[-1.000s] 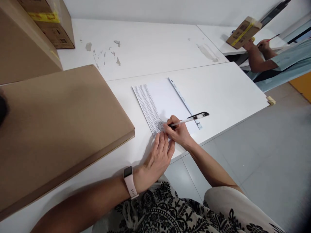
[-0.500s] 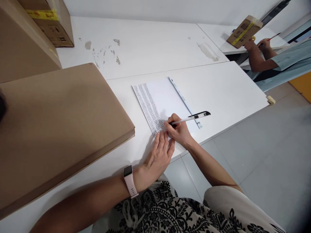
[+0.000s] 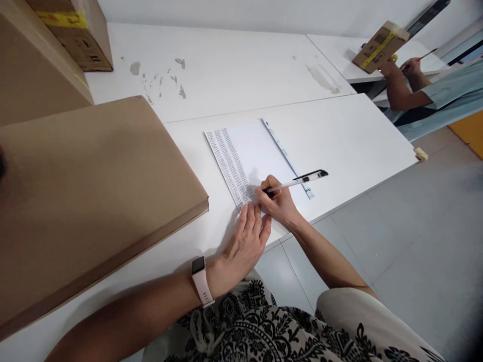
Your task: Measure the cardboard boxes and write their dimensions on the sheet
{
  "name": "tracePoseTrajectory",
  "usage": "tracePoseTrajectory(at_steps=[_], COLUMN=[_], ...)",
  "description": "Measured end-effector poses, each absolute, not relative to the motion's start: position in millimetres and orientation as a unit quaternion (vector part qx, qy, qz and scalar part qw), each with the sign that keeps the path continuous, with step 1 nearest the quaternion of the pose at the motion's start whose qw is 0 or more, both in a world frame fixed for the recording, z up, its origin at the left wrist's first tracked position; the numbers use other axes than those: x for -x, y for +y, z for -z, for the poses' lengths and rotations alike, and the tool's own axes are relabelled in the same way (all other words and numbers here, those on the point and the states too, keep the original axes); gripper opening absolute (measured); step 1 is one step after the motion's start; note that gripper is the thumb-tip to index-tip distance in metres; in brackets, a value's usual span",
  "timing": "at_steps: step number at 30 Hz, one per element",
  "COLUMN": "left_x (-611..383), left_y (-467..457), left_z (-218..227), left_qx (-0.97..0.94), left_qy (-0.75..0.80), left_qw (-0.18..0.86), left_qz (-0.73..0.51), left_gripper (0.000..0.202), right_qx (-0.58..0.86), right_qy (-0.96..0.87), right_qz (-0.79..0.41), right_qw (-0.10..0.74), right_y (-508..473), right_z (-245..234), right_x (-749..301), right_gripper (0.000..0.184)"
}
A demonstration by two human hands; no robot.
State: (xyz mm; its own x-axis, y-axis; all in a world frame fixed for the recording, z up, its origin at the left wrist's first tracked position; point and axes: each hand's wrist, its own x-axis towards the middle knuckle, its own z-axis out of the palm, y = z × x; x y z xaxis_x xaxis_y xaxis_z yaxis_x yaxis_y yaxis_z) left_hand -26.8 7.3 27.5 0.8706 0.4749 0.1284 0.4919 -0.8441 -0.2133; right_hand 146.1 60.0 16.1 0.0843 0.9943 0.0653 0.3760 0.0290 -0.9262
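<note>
A white sheet of paper [image 3: 256,156] printed with columns of small text lies on the white table [image 3: 339,136]. My right hand [image 3: 279,201] is closed around a clear pen with a black cap [image 3: 298,182], its tip on the lower part of the printed columns. My left hand [image 3: 247,241] lies flat with fingers stretched out on the sheet's near corner, right beside the right hand. A pink-strapped watch [image 3: 200,280] sits on my left wrist.
A large flat cardboard box [image 3: 86,201] fills the table's left side, with more cardboard boxes [image 3: 75,30] behind it. At the far right another person [image 3: 426,95] holds a small cardboard box [image 3: 379,45] and a pen at another table. Grey floor tiles lie to the right.
The pen's rear end has shifted slightly right and up as my right hand works on the sheet. My left hand stays in place.
</note>
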Motion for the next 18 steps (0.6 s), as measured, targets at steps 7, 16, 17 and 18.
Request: tracePoseTrajectory(at_steps=[7, 16, 17, 18], left_x=[27, 26, 26, 25], left_y=[8, 7, 6, 6], left_z=[-29, -23, -22, -21], left_qx=[0.961, 0.960, 0.960, 0.961], left_qy=[-0.251, -0.259, -0.260, -0.260], left_qw=[0.109, 0.087, 0.081, 0.077], left_qz=[0.036, 0.056, 0.059, 0.061], left_gripper=[0.063, 0.063, 0.062, 0.062], right_qx=[0.594, 0.605, 0.606, 0.606], right_qy=[-0.577, -0.570, -0.571, -0.573], right_qz=[-0.364, -0.350, -0.349, -0.349], right_qw=[0.427, 0.433, 0.431, 0.428], right_y=[60, 61, 61, 61], right_z=[-17, -17, -17, -17], right_x=[-146, -146, -146, -146], right_gripper=[0.025, 0.025, 0.025, 0.025])
